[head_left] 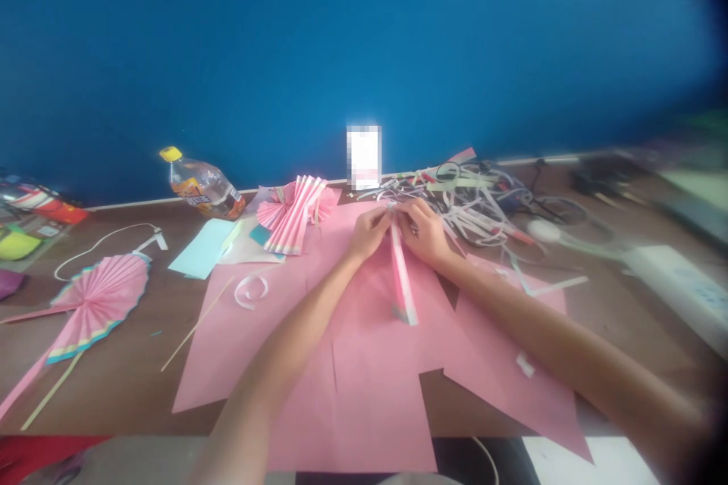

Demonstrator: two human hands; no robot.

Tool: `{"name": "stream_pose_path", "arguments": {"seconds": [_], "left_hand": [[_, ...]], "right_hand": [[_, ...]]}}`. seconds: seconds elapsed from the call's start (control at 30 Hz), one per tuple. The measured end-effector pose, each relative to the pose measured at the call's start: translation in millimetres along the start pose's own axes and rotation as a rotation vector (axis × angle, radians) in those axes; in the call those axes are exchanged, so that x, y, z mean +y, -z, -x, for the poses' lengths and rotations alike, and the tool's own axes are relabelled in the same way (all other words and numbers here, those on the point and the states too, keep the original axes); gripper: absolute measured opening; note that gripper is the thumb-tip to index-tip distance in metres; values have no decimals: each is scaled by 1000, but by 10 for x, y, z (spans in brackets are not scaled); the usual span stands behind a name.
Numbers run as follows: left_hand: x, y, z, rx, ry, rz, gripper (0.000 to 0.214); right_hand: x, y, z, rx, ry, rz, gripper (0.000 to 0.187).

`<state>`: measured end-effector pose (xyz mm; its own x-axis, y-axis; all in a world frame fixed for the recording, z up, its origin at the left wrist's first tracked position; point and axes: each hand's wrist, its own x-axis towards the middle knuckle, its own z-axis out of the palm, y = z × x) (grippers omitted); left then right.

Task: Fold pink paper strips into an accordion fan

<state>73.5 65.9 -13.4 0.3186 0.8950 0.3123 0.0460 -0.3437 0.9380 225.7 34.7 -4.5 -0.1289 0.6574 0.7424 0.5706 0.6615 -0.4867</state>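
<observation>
Lying at the left of the frame, a pink pleated paper fan with a blue-and-cream edge faces you on the brown tabletop. Up and to its right, your yellow-capped plastic bottle looks tilted beside the blue wall, with a pale blue sheet below it. Next comes a second pleated fan, left of centre. Over the pink sheets at the centre, your left hand has its fingers closed narrowly on the upper end of a folded paper strip, which points down the frame toward you. Your right hand pinches that same end from the other side. Past it, upper right of centre, paper offcuts lie tangled, and a white power strip sits blurred at the right.
</observation>
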Motion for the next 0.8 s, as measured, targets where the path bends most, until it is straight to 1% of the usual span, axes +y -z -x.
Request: {"name": "stream_pose_path", "arguments": {"seconds": [0.2,0.5,0.67,0.8], "left_hand": [[-23,5,-3,20,-40,-10,34],[12,0,12,12,-40,-40,34],[3,-1,7,7,-37,-62,35],[2,-12,13,1,-34,-95,32]], "right_hand": [[23,-24,2,21,22,-14,15],[16,-24,-4,7,10,-17,8],[43,-33,0,28,-24,-18,6],[65,-40,4,32,-77,-11,6]]}}
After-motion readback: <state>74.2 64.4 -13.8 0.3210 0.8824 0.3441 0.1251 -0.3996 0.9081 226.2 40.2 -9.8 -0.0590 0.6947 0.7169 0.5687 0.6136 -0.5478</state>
